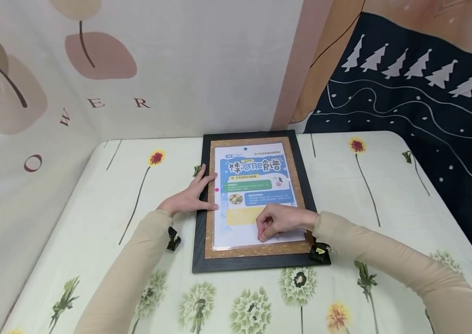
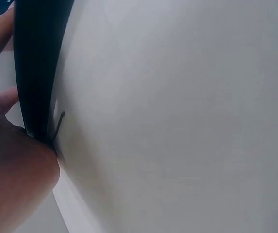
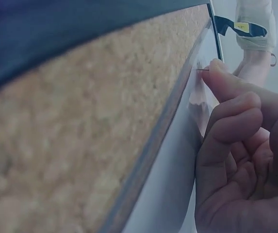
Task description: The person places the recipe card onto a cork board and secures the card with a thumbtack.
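A cork board (image 1: 236, 253) in a black frame lies on the table, a glossy printed sheet (image 1: 227, 232) on top of it. In my right hand (image 1: 279, 220), thumb and index finger pinch a push pin; its thin metal needle (image 3: 203, 69) shows at the fingertips in the right wrist view, right at the sheet, while its head is hidden. My left hand (image 1: 188, 197) lies over the frame's left side, fingers spread and touching the sheet's left edge. A teal pin (image 1: 245, 149) sits at the sheet's top, and a pink pin (image 1: 217, 189) at its left edge.
A flower-printed cloth (image 1: 94, 222) covers the table around the board. Behind stands a pale fabric backdrop (image 1: 202, 69), with a dark tree-patterned cloth (image 1: 386, 102) at the right. Black straps (image 1: 173, 239) are worn at both wrists.
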`<state>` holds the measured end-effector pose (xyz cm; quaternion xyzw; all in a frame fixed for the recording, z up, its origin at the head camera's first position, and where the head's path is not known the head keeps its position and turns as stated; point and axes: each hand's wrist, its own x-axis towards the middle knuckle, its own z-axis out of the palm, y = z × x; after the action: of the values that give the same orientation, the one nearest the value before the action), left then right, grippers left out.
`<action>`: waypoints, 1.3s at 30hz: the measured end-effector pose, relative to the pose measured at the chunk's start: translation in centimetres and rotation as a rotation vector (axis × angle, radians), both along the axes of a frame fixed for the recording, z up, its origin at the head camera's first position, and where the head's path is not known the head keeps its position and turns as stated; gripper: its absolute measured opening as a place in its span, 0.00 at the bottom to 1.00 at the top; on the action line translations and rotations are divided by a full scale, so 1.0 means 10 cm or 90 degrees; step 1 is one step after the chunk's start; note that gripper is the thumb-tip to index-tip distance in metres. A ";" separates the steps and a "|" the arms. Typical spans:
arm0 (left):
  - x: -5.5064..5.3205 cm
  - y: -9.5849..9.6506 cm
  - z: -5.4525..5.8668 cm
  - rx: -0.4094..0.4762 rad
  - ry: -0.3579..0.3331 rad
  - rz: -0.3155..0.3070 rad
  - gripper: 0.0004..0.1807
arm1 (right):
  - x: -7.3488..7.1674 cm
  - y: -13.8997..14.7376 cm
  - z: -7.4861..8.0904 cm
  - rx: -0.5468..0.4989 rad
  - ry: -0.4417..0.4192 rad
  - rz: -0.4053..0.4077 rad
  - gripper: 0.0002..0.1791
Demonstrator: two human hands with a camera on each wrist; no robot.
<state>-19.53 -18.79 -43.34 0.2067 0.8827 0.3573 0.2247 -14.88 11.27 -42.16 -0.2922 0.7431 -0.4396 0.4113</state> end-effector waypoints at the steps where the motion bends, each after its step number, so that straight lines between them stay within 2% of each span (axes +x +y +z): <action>1: 0.00 0.00 0.00 -0.001 -0.001 0.000 0.54 | 0.00 0.00 0.00 0.001 -0.001 0.000 0.05; 15: 0.01 0.03 0.06 -0.014 -0.012 -0.013 0.54 | -0.01 0.00 -0.02 0.008 0.007 0.021 0.05; 26: -0.02 0.06 0.08 -0.018 -0.007 -0.013 0.53 | -0.02 -0.01 0.05 0.024 0.008 0.019 0.06; 39: -0.02 0.03 0.06 -0.021 -0.025 -0.004 0.54 | -0.02 0.00 0.03 0.015 0.060 0.031 0.07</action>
<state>-19.76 -18.45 -42.79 0.1988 0.8831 0.3460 0.2469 -15.07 11.28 -41.89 -0.3260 0.7592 -0.4066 0.3900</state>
